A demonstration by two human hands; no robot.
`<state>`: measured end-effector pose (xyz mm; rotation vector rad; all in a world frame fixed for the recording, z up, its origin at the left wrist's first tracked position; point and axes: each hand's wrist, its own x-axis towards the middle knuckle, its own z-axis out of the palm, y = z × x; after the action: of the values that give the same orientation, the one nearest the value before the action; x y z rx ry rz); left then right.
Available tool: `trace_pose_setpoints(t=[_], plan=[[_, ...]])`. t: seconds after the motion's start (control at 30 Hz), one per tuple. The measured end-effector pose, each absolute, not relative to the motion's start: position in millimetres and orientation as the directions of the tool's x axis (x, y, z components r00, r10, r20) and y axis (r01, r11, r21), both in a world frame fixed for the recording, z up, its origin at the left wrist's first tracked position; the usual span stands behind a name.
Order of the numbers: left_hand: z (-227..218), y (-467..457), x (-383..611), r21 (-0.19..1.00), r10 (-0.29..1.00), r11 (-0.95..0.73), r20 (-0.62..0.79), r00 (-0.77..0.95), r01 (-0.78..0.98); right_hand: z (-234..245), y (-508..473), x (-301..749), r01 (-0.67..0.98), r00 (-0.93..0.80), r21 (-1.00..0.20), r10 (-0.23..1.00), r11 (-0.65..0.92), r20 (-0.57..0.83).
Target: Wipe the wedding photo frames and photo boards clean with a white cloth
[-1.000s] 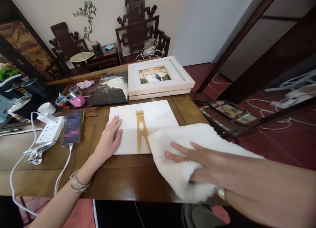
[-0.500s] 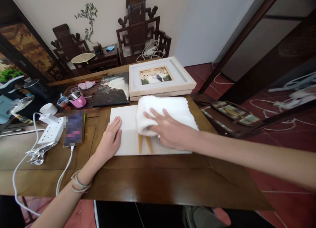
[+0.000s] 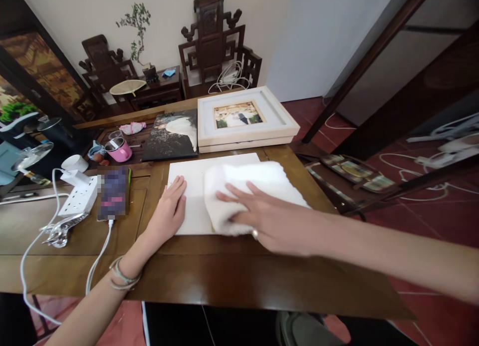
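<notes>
My right hand [image 3: 275,218] holds a fluffy white towel [image 3: 258,173] from above, fingers spread across it, the lowest digit tucked into its fold. A ring shows on this hand. Beneath the towel lies a flat white board [image 3: 194,206], partly covered by it. My left hand [image 3: 170,206] rests flat on the board's left edge with fingers stretched out. Bracelets circle that wrist. The tan legs that showed on the board are hidden under the towel.
Behind the board are a pale box frame [image 3: 247,139] with a picture and a dark photo panel [image 3: 170,136]. At left are a pink mug [image 3: 119,150], a phone [image 3: 113,193] on a cable and a white power strip [image 3: 80,196]. Wooden chairs [image 3: 209,36] stand beyond the table [image 3: 224,271].
My right hand has drawn the towel toward me, down to the board's near edge. More of the board's far edge shows, and the tan legs are covered. My left hand stays in place.
</notes>
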<state>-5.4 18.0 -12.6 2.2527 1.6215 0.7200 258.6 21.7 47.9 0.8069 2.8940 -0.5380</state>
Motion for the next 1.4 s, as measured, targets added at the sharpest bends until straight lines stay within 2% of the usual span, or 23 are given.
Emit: trace_pose_setpoints(t=[0.2, 0.33, 0.47, 0.63, 0.7, 0.77, 0.87, 0.97, 1.07, 1.23, 1.4], plan=[[-11.7, 18.5, -6.2, 0.478, 0.942, -0.333, 0.21, 0.262, 0.813, 41.8, 75.0, 219.8, 0.63, -0.777, -0.179, 0.615, 0.756, -0.136], [-13.3, 18.9, -7.9, 0.474, 0.937, -0.345, 0.222, 0.27, 0.81, 34.5, 65.8, 210.3, 0.622, -0.782, -0.107, 0.607, 0.776, -0.141], [-13.8, 18.9, -8.3, 0.471, 0.938, -0.346, 0.209, 0.278, 0.812, 34.2, 14.7, 216.8, 0.547, -0.836, -0.21, 0.515, 0.81, -0.19], [-14.2, 18.2, -7.2, 0.482, 0.939, -0.34, 0.226, 0.261, 0.808, 40.2, -45.6, 230.2, 0.387, -0.922, -0.368, 0.359, 0.846, -0.144], [-14.5, 18.1, -7.4, 0.49, 0.938, -0.343, 0.229, 0.261, 0.802, 43.7, -46.0, 232.8, 0.368, -0.93, -0.406, 0.334, 0.836, -0.156], [-14.9, 18.3, -7.9, 0.491, 0.937, -0.346, 0.228, 0.266, 0.799, 46.1, -31.2, 232.1, 0.411, -0.912, -0.415, 0.365, 0.811, -0.188], [-15.5, 18.9, -8.8, 0.488, 0.936, -0.348, 0.225, 0.269, 0.801, 44.5, 7.8, 224.0, 0.512, -0.858, -0.358, 0.479, 0.781, -0.185], [-15.3, 19.2, -8.8, 0.491, 0.937, -0.346, 0.222, 0.269, 0.799, 39.1, 47.3, 208.9, 0.59, -0.807, -0.218, 0.574, 0.777, -0.139], [-14.0, 19.1, -8.0, 0.494, 0.939, -0.343, 0.213, 0.271, 0.799, 36.2, 71.5, 193.8, 0.607, -0.793, -0.076, 0.597, 0.791, -0.125], [-10.9, 18.6, -7.3, 0.485, 0.938, -0.345, 0.198, 0.283, 0.804, 37.2, 64.6, 189.6, 0.54, -0.833, 0.009, 0.536, 0.842, -0.134], [-10.0, 18.2, -8.5, 0.476, 0.936, -0.352, 0.195, 0.293, 0.806, 40.1, 18.8, 208.8, 0.359, -0.929, -0.096, 0.345, 0.928, -0.136]])
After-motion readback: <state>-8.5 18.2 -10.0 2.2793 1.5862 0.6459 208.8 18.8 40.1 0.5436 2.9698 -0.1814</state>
